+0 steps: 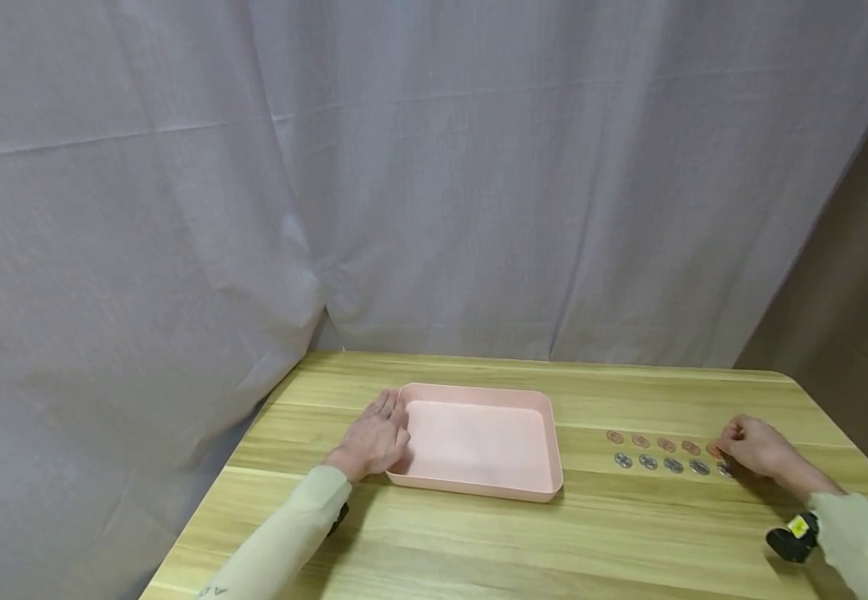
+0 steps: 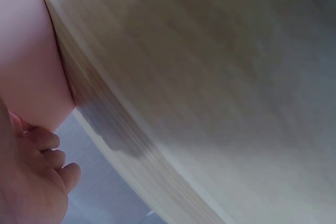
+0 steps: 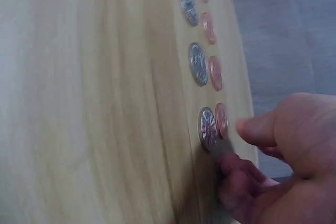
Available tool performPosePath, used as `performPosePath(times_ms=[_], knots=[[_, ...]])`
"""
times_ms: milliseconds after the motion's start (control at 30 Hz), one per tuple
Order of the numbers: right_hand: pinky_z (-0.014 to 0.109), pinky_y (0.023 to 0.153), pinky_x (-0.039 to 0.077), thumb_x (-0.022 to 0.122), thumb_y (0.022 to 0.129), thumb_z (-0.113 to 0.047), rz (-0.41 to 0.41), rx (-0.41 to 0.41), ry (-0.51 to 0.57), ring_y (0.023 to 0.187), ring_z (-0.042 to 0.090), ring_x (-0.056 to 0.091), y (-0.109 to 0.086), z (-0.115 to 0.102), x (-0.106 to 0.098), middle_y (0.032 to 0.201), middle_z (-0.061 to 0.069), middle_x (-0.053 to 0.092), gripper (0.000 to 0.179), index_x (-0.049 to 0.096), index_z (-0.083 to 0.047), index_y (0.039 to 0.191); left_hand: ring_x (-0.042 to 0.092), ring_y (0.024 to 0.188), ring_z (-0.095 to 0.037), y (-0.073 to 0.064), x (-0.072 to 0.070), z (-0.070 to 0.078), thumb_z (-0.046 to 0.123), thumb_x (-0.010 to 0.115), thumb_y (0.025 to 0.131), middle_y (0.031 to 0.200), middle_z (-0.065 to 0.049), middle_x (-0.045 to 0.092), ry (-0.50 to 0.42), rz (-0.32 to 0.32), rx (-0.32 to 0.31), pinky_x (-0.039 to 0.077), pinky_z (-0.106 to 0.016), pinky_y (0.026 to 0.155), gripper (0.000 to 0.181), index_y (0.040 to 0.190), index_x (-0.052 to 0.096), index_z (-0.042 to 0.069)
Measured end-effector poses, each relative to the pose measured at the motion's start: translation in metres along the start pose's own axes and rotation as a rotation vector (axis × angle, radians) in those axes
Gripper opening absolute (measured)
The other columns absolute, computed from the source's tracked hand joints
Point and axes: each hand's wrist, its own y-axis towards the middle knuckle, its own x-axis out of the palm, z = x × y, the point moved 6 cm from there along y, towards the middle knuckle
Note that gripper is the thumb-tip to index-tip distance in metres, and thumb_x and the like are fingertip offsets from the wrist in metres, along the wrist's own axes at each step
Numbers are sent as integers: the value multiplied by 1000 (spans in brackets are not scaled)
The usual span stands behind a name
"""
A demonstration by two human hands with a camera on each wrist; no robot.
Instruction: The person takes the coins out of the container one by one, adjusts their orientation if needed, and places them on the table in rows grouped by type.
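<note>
A shallow pink tray (image 1: 471,492) lies on the wooden table. My left hand (image 1: 373,437) grips its left side; in the left wrist view the fingers (image 2: 52,161) curl beside the pink wall. To the right, several copper-coloured coins (image 1: 666,445) form a row behind a row of silver-coloured coins (image 1: 673,466). My right hand (image 1: 760,447) is at the right end of these rows. In the right wrist view its thumb (image 3: 257,129) and bent fingers stand apart, close beside the end copper coin (image 3: 221,120) and the end silver coin (image 3: 208,128).
The wooden table (image 1: 479,550) extends in front of the tray and coins. A grey curtain (image 1: 449,183) hangs behind its back edge and along the left. A brown surface (image 1: 854,275) stands beyond the right edge.
</note>
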Motion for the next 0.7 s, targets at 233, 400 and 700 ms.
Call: performPosePath(times_ms=[233, 400, 700], knots=[[26, 54, 35, 57, 90, -10, 91, -64, -63, 66, 18, 47, -5, -8, -8, 74, 10, 55, 14, 52, 2, 87, 18, 152, -34, 1, 1, 2, 31, 25, 105, 162, -20, 21, -35, 27, 26, 21, -46, 125, 59, 154, 23, -2], [26, 49, 36, 55, 93, -11, 53, -121, -54, 58, 14, 46, -6, -23, -11, 72, 7, 57, 14, 57, 3, 93, 21, 150, -36, 0, 0, -2, 33, 23, 107, 160, -21, 24, -117, 52, 28, 23, -48, 124, 58, 153, 28, -2], [36, 60, 48, 55, 98, -17, -12, -193, -69, 73, 29, 60, 2, -43, -35, 98, 35, 62, 22, 59, 5, 98, 25, 147, -43, 0, -8, -4, 33, 27, 106, 158, -26, 27, -195, 73, 52, 26, -51, 122, 58, 151, 31, -2]])
